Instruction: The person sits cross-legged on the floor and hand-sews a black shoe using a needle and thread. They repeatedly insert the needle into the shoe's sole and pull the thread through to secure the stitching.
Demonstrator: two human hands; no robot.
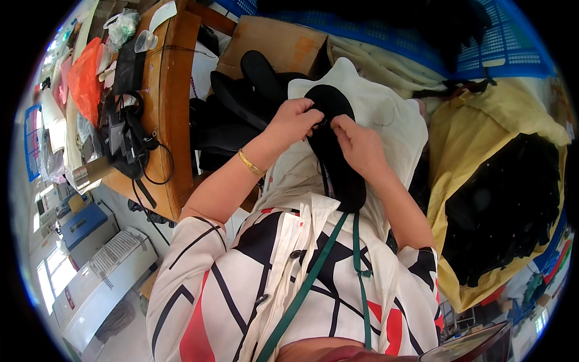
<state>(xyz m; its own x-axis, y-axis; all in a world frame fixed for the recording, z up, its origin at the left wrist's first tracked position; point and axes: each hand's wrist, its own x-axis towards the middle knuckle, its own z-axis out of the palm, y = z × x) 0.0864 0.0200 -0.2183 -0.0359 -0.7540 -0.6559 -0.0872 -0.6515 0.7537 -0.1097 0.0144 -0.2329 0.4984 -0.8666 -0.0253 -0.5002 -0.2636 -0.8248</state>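
Note:
Across my lap, on a white cloth point(392, 120), lies a long black piece point(350, 187) shaped like a shoe sole, rounded at both ends. My left hand point(295, 120), with a gold bracelet point(250, 163) at the wrist, is closed in a pinch over its upper part. My right hand point(360, 145) pinches close beside it, thumb and forefinger together. Between the fingertips is something small and dark, too hard to make out against the black. Thin dark strands hang along the piece's left edge.
Several similar black pieces point(244, 99) are piled at the left before a cardboard box point(274, 48). A wooden table point(172, 102) with bags and cords stands further left. On the right is a yellow sack point(452, 139) of black pieces. Blue plastic baskets point(512, 45) stand behind.

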